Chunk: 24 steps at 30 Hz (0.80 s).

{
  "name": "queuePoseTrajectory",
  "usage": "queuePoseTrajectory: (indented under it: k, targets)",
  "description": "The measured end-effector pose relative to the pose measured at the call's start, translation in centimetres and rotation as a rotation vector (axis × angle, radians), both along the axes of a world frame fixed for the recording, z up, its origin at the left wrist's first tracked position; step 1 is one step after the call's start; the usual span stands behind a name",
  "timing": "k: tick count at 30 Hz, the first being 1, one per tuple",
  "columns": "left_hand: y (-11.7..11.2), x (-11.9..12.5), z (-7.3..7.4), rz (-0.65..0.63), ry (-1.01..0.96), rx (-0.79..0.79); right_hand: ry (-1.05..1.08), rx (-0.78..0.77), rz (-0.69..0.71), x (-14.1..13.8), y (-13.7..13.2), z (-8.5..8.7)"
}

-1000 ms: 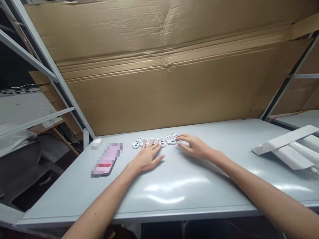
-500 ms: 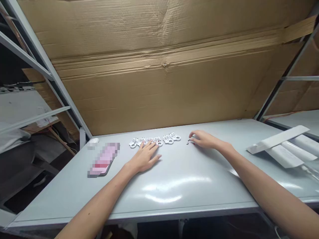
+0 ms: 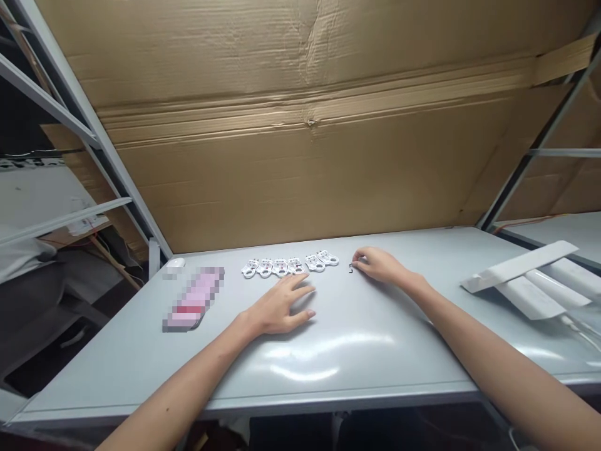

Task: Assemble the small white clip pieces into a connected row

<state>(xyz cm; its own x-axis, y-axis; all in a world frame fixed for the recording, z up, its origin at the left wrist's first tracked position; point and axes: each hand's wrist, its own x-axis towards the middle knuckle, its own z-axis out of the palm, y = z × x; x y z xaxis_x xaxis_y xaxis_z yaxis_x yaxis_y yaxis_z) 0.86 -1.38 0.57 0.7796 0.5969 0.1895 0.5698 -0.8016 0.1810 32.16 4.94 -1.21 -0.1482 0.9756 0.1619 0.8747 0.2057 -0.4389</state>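
Observation:
Several small white plastic parts [image 3: 288,265] lie in a row near the far edge of the grey table [image 3: 357,338]. My left hand [image 3: 279,305] rests flat on the table just in front of the row, fingers stretched out, touching none of the parts. My right hand [image 3: 379,265] is to the right of the row with its fingertips pinched on a small dark wire piece [image 3: 351,267] that lies on the table.
A pink, blurred flat object [image 3: 193,298] lies at the left of the table, a small white item [image 3: 175,264] behind it. White long pieces [image 3: 526,275] lie at the right. A cardboard sheet [image 3: 300,125] leans behind; a metal rack frame [image 3: 84,119] stands left.
My left hand has drawn back off the row of white parts toward me. My right hand has moved right, away from the row, and now pinches the small dark wire piece.

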Motion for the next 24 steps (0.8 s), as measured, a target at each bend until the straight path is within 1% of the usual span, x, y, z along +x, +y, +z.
queuePoseTrajectory:
  k: [3, 6, 9, 11, 13, 14, 16, 18, 20, 21, 24]
  targets:
    - [0.2, 0.5, 0.2, 0.010, 0.039, 0.027, 0.036, 0.047, -0.004, -0.1, 0.1, 0.2]
    - [0.9, 1.2, 0.4, 0.060, 0.082, 0.027, 0.097, 0.108, -0.007, -0.3, 0.0, 0.4]
    - [1.8, 2.2, 0.3, 0.103, 0.120, 0.009, 0.188, 0.152, 0.002, -0.7, -0.2, 0.4]
    - [2.2, 3.0, -0.1, 0.123, 0.133, 0.008, 0.282, 0.181, 0.012, -1.3, -0.3, 0.3]
    - [2.3, 3.7, -0.5, 0.118, 0.141, 0.018, 0.455, 0.163, 0.023, -2.2, -0.5, 0.4]
    - [2.3, 3.9, -0.7, 0.108, 0.147, 0.027, 0.573, 0.124, 0.027, -2.8, -0.7, 0.5]
    - [2.1, 4.1, -0.9, 0.084, 0.157, 0.050, 0.888, -0.031, 0.040, -4.1, -1.2, 0.8]
    - [1.5, 4.0, -0.8, 0.053, 0.156, 0.082, 1.115, -0.209, 0.058, -5.3, -1.8, 1.1]
    - [0.8, 3.7, -0.5, 0.007, 0.140, 0.117, 1.242, -0.357, 0.068, -6.2, -2.3, 1.3]
    - [0.5, 3.5, -0.2, -0.017, 0.129, 0.128, 1.280, -0.405, 0.077, -6.5, -2.5, 1.4]
    - [-0.4, 2.5, 0.7, -0.062, 0.109, 0.131, 1.336, -0.459, 0.092, -6.7, -2.8, 1.4]
